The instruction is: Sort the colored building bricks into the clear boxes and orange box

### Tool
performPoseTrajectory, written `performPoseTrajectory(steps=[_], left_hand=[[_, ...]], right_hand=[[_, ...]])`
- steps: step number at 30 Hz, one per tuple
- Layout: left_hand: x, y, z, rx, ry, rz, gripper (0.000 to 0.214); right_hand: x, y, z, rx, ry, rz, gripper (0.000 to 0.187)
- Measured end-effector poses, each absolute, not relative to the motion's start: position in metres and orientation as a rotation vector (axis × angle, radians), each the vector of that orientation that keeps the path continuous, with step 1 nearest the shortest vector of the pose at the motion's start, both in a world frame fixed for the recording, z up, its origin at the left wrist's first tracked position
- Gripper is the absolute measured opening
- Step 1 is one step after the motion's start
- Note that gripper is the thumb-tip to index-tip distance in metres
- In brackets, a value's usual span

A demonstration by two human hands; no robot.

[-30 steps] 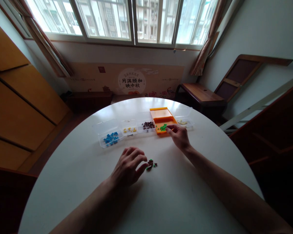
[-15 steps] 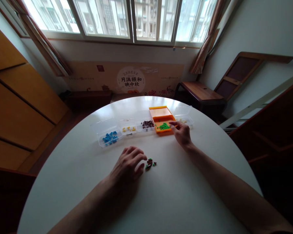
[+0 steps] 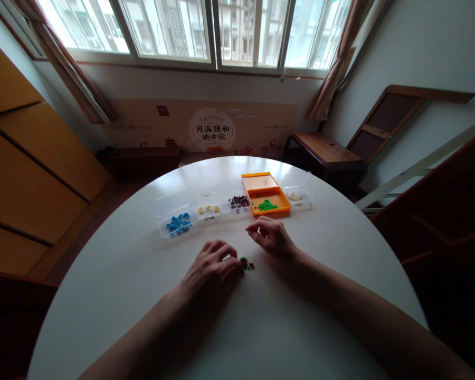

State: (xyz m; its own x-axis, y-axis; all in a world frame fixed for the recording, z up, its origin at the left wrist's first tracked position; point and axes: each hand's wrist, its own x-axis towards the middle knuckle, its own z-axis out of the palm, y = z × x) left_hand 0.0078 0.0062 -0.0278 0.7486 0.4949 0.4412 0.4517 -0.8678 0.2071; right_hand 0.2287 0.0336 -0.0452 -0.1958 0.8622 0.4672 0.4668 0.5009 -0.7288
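My left hand (image 3: 211,266) rests on the white table with its fingers curled, thumb and index finger closed at the left side of a small cluster of brown and green toy bricks (image 3: 244,262). The lower part of that cluster is hidden behind the fingers. Just right of it lie a few loose tiny bricks (image 3: 251,266). My right hand (image 3: 272,236) hovers above and to the right of the cluster, thumb and index finger pinched; anything between them is too small to make out. Behind it stands an orange box (image 3: 276,213) with green bricks (image 3: 267,205) inside.
Left of the orange box stand clear plastic boxes with dark brown bricks (image 3: 239,201), yellow bricks (image 3: 209,209) and blue bricks (image 3: 178,222). Pale bricks (image 3: 295,196) lie in a clear box to its right. The round table (image 3: 122,274) has a wooden chair (image 3: 328,148) beyond it.
My right hand has moved from the green bricks in the orange box back toward the cluster. My left fingers have shifted slightly right and closed in on the cluster.
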Motion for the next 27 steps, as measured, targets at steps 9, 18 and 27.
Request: performPoseTrajectory(steps=[9,18,27], left_hand=[[0.009,0.005,-0.020,2.874,0.911,1.187,0.007],[0.009,0.002,-0.016,2.860,0.964,1.279,0.006],[0.004,0.003,-0.019,2.795,1.045,1.221,0.003]], right_hand=[[0.224,0.021,-0.027,-0.921,-2.015,1.048,0.022],[0.214,0.019,-0.026,-0.957,-1.953,1.081,0.018],[0.220,0.071,-0.021,-1.240,-1.769,0.598,0.013]])
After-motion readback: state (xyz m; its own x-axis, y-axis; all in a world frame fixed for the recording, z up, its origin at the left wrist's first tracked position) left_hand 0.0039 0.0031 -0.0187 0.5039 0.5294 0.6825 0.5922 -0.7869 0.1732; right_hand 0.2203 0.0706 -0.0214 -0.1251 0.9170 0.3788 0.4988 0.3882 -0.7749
